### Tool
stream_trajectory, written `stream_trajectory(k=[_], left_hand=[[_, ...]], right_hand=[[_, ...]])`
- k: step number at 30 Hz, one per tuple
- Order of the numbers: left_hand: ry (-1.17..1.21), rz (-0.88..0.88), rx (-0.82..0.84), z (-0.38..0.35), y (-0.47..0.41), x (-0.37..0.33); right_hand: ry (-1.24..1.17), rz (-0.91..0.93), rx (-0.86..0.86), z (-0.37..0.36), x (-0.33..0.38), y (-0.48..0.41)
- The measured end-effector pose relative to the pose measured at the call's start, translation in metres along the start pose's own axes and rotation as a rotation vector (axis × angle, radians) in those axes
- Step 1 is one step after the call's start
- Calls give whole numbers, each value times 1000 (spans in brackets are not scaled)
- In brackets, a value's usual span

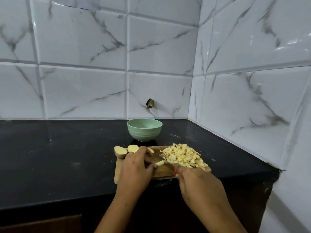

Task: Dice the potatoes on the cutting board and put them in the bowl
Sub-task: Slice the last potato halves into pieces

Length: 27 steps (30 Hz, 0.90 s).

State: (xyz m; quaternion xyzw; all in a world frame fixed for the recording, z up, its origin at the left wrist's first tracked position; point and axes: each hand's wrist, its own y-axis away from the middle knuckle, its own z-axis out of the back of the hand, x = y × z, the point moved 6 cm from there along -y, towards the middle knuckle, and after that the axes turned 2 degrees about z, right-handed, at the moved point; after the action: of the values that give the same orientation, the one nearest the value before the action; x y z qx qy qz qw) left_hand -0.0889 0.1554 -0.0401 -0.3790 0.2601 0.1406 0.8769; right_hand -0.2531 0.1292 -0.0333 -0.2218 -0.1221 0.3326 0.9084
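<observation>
We stand in a home kitchen corner: glossy white marble-veined wall tiles (84, 91) rise behind a black polished stone countertop (58, 157). On it we see a rectangular wooden cutting board (117, 175) with pale diced potato (183, 155) and a round mint-green bowl (144, 132).

Single head-worn wide view, facing forward and down, close over the cutting board (118, 172) at lower centre.

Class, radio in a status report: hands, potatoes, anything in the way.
Left hand holds potato strip on cutting board; right hand grips knife. Diced potato pile on board, none visible in green bowl. Nothing blocking bowl.
</observation>
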Motion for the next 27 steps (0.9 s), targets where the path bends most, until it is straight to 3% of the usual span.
stream_trajectory(k=[3,27], left_hand=[[10,4,-2,0,1,1],[62,8,39,6,5,-5]], right_hand=[[-23,-17,-48,8,-2,3],[-45,-8,55,-3,13,10]])
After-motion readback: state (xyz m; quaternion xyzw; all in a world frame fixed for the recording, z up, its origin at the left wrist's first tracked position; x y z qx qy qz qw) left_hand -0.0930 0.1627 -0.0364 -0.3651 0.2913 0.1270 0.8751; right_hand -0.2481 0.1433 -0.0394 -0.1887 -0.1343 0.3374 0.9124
